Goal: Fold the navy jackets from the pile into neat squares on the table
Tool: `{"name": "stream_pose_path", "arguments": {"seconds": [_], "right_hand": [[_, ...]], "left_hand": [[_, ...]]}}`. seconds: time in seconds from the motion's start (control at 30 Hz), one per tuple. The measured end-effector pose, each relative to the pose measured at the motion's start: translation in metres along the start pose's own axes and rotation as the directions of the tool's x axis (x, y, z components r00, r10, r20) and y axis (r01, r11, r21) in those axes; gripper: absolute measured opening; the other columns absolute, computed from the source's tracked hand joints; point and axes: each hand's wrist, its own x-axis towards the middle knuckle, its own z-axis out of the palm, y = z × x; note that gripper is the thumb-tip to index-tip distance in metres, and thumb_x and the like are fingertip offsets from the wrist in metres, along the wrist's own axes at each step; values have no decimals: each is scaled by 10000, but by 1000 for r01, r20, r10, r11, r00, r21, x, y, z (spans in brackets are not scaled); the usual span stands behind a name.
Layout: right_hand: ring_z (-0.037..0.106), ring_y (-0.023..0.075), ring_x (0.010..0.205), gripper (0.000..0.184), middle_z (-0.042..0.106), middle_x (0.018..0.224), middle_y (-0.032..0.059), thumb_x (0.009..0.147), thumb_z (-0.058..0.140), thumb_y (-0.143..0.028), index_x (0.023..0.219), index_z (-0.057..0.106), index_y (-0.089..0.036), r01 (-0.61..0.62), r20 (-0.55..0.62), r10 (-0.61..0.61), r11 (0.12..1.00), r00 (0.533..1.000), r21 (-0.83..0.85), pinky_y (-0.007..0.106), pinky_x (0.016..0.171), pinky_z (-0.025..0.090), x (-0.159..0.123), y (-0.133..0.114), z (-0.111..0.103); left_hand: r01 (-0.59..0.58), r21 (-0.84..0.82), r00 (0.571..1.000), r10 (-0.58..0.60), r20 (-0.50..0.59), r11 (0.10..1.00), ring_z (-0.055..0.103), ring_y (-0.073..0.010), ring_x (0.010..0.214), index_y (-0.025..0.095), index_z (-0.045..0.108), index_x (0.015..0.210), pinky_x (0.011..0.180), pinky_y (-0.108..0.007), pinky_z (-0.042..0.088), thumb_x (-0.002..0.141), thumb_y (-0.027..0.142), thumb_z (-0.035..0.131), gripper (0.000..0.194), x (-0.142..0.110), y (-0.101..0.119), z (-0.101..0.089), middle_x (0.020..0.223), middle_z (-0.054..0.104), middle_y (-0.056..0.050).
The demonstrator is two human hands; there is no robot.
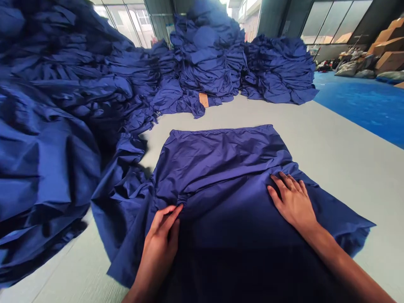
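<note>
Warehouse. Blue floor (362,105) right of the bench (331,139), cartons (389,50) beyond. Navy cloth piles (63,105) along bench's left and far end. Your navy garment (221,168) lies mid-bench, long axis pointing away from you. Right hand (293,202) open, palm down on it; left hand (159,248) curled at a fold, can't tell if pinching.

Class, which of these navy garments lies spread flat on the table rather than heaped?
The navy garment spread on the grey table under the left hand and right hand; the others lie crumpled in tall heaps.
</note>
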Motion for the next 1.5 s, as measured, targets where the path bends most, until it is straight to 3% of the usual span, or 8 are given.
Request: {"name": "stream_pose_path", "arguments": {"seconds": [0.27,0.63,0.83,1.1,1.2,1.3,1.4,1.5], "right_hand": [[378,304,1402,561,447,1515,102,989,287,-507,1411,511,-214,22,-53,-19,997,998,69,532,1168,231,-9,0,-1],[369,312,1396,564,446,1522,93,1002,264,-500,1423,521,-225,-33,4,33,998,999,50,518,1171,192,-11,-2,-9],[367,302,1391,557,440,1525,83,1005,266,-504,1428,523,-248,-64,67,58,993,996,100,500,1163,188,-10,1,-17],[372,305,1388,567,439,1523,102,995,290,-521,1443,506,-248,-49,104,36,991,994,127,484,1138,221,-15,8,-21],[373,303,1389,565,440,1520,115,999,287,-508,1439,510,-232,-47,89,34,989,995,139,485,1142,204,-19,7,-20],[356,307,1403,568,432,1526,123,1003,282,-504,1441,507,-219,-54,92,40,987,995,152,499,1149,179,-22,4,-20],[372,303,1397,586,442,1522,119,1003,275,-533,1456,488,-230,-55,103,39,985,994,161,516,1144,197,-21,3,-26],[330,269,1428,608,410,1547,107,1014,230,-536,1515,393,-233,-32,57,23,986,998,164,501,1161,180,-16,12,-36]], "left_hand": [[2,41,1000,-2,9,999,684,-200,956,380,634,1244,857,-318,600,948,359,484,333,-3,0,-7,1140,639,-18],[-7,5,998,7,59,1000,622,-223,1119,272,656,1245,1026,-354,502,954,372,425,385,-4,11,-11,1207,610,-61],[-29,25,998,31,-61,999,601,-240,1120,206,652,1246,1057,-382,467,945,356,409,415,-5,16,-12,1205,591,-89],[-102,3,990,102,-97,995,615,-227,1090,219,729,1014,1051,-379,466,932,305,412,339,-8,29,-15,1126,617,-83],[-131,7,985,131,-116,991,610,-226,1124,202,716,1033,1074,-386,446,948,331,416,338,-11,30,-16,1177,624,-93],[-175,43,974,180,-136,984,571,-243,1222,191,679,1130,1154,-459,346,980,373,394,370,-13,36,-20,1283,622,-98],[-253,90,965,258,-52,963,487,-240,1341,185,623,1248,1207,-498,233,1000,373,358,410,-14,51,-23,1388,583,-94],[-356,95,929,341,143,930,443,-200,1385,165,547,1361,1207,-430,258,1008,343,317,457,-12,68,-20,1449,537,-93]]}}
